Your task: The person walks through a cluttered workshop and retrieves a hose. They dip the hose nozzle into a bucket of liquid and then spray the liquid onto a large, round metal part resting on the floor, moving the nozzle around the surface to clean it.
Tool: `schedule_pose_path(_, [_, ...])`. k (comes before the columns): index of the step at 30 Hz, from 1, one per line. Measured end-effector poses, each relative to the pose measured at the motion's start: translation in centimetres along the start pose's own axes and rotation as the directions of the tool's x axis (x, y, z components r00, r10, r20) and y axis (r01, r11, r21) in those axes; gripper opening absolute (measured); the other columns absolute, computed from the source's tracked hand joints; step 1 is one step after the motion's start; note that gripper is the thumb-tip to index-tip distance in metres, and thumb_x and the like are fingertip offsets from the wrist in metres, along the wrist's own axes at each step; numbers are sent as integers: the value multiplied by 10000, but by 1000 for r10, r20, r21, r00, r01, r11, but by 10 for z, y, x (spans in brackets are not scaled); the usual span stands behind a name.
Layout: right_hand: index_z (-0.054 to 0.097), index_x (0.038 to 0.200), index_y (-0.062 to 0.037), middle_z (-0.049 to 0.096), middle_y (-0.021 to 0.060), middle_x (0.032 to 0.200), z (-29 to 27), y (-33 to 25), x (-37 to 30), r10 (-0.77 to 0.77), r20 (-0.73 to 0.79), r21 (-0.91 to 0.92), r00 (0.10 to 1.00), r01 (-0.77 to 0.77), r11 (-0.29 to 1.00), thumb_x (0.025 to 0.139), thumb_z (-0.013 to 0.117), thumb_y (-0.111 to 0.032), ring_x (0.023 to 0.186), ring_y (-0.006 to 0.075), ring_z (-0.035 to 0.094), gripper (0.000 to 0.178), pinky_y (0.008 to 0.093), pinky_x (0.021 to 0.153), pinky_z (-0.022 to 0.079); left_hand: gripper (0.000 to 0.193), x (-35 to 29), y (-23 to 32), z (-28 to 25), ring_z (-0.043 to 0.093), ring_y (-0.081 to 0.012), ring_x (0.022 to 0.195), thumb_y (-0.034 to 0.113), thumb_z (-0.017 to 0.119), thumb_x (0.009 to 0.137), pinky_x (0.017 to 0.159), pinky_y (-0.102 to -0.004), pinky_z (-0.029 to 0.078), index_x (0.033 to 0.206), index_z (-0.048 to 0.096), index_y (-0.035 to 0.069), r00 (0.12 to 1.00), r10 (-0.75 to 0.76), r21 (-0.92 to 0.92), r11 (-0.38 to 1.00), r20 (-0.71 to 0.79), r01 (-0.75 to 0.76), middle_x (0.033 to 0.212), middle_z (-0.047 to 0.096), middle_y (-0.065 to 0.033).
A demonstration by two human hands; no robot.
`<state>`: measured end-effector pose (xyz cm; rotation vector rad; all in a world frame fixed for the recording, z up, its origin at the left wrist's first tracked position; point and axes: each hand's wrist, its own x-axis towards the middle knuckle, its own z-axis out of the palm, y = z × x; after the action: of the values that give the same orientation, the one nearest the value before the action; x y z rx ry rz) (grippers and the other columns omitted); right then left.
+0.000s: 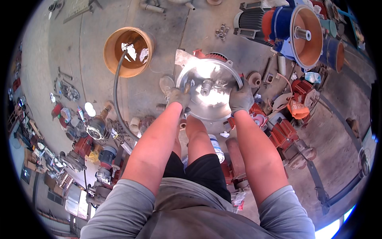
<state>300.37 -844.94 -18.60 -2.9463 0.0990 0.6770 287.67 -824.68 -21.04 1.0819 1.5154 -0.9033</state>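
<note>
Since it likely needs steadying, gray-gloved left hand (180,98) and right hand (241,98) curl closed on shiny round metal flange (217,94).

No lettering can be read here! Down beside the right leg (197,139), a white tub (216,146) shows blue markings too small to make out, and over left a slim bottle's (80,114) markings are equally unreadable.

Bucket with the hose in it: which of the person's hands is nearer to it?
Left. The left hand is at the metal flange's left rim, below and right of the bucket; the right hand is farther away, at the right rim.
</note>
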Motion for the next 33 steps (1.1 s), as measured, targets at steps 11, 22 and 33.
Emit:
schedule_pose_path(11, [665,1390,-121,732,170,1285,2,4,5,-5,-13,-26,1000,5,1000,942,686,-303,1165,372,713,484,480,995,554,597,3,4,-5,751,-340,617,177,695,978,463,-413,567,1415,374,-75,999,-21,41,999,50,19,1025,717,-285])
schedule_pose_path(22, [659,1399,-110,725,169,1313,10,1,3,-45,-28,21,999,46,999,935,686,-293,1187,364,710,500,473,1007,552,649,1,7,-14,715,-301,557,317,686,1025,460,-396,552,1455,383,-64,999,-8,23,1000,37,7,962,712,-246])
schedule_pose_path(33, [632,1437,-109,739,189,1283,-5,-17,4,29,32,-48,999,-27,999,943,690,-317,1175,376,712,539,467,1010,549,584,-8,12,-23,714,-293,552,313,691,1016,470,-394,557,1401,499,-81,999,9,32,999,34,-10,955,728,-231])
